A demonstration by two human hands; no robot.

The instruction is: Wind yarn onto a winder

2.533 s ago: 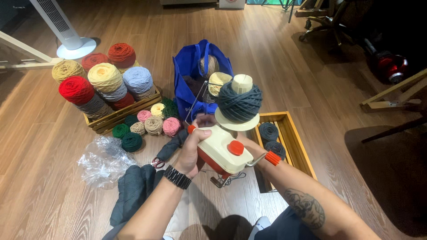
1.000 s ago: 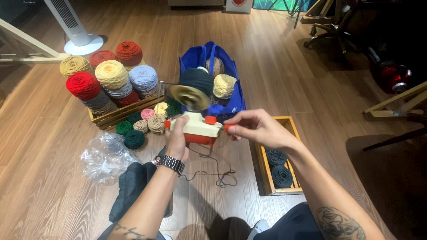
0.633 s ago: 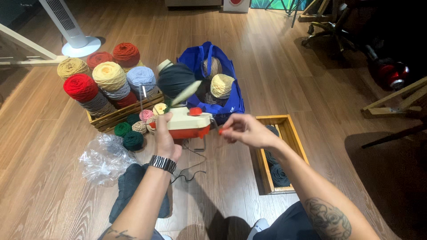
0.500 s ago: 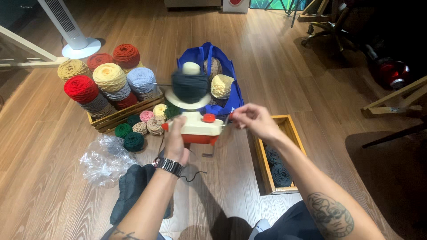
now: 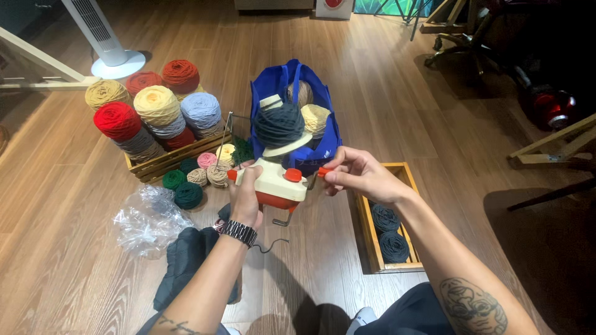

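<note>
Right hand [image 5: 363, 177]: fingers pinched shut on the small orange crank handle [image 5: 324, 171] at the side of the cream-and-orange plastic yarn winder [image 5: 276, 186]. Left hand [image 5: 246, 193]: fingers wrapped closed around the winder's left side, holding it up above the wooden plank floor [image 5: 74, 260]. A black metal-link wristwatch [image 5: 239, 232] sits on the left wrist.

On top of the winder, a tilted cone carries a dark grey-blue cake of wound yarn [image 5: 279, 123]. A thin dark strand [image 5: 273, 243] hangs from below the winder toward the floor.

Just behind the winder: an open blue fabric tote bag [image 5: 280, 80] with cream yarn balls inside. To its left, a wooden crate [image 5: 171, 160] stacked with large cones of yarn in red, mustard, pale yellow, lavender, rust. Small yarn cakes in green, pink and beige lie on the floor in front of the crate.

Right of the hands, a narrow wooden tray [image 5: 369, 236] holds two dark grey-blue yarn cakes. Crumpled clear plastic wrap [image 5: 146, 217] lies at left, beside a dark cloth [image 5: 183, 263]. A white tower fan [image 5: 102, 34] stands far back left.
</note>
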